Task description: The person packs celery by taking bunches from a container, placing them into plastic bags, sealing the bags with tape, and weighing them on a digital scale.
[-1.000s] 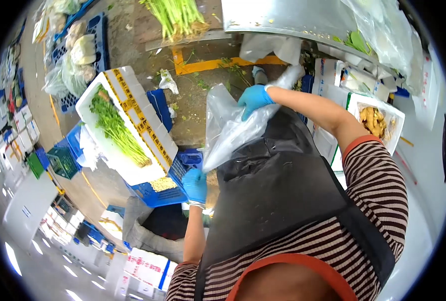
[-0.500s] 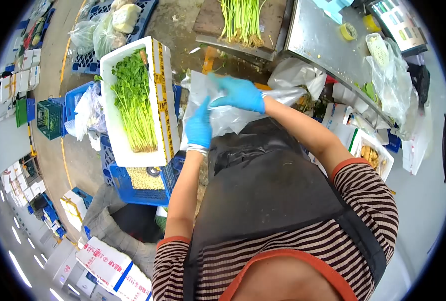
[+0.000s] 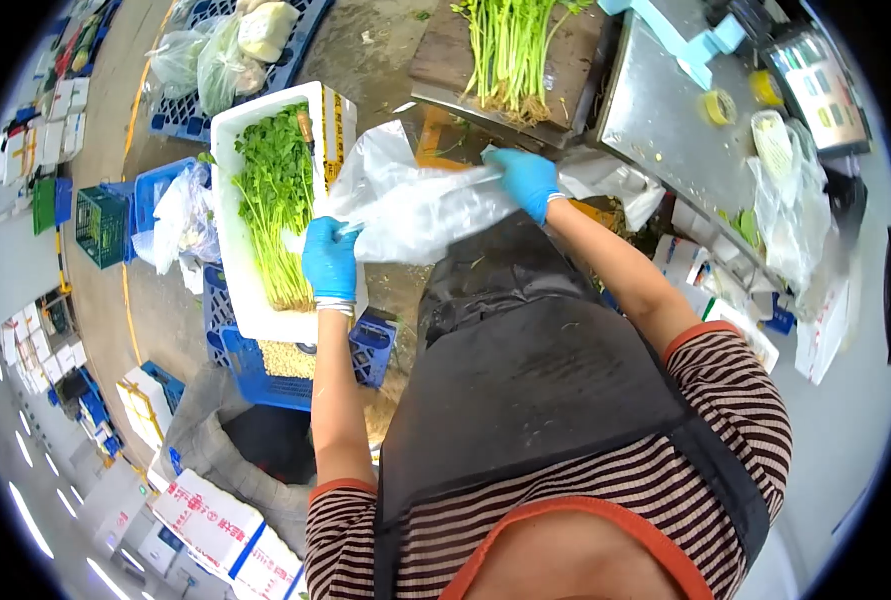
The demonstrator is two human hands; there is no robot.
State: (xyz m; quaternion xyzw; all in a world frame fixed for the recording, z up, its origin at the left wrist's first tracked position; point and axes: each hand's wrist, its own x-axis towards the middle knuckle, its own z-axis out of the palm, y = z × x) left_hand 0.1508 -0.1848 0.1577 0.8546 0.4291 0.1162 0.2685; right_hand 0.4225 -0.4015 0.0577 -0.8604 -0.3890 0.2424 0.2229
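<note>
A clear plastic bag (image 3: 425,215) is stretched between my two hands, in front of the black apron. My left hand (image 3: 330,262), in a blue glove, is closed on its left end, over the edge of a white foam box (image 3: 227,240). My right hand (image 3: 525,182), also gloved in blue, grips the other end. Green leafy stalks (image 3: 273,200) lie in the foam box, with a wooden-handled tool (image 3: 305,126) by its upper right side. Another bunch of stalks with roots (image 3: 510,60) rests on a brown board (image 3: 440,58).
At the upper right is a metal table (image 3: 655,110) with yellow tape rolls (image 3: 717,107). A blue basket (image 3: 250,375) of pale pieces stands below the foam box. Bagged produce (image 3: 230,60) sits on a blue pallet at the upper left. A grey-rimmed container (image 3: 200,430) is at the lower left.
My hands came together on the bag, then moved apart, pulling it out sideways. My left hand is now further left. The view has turned, showing more of the board and metal table.
</note>
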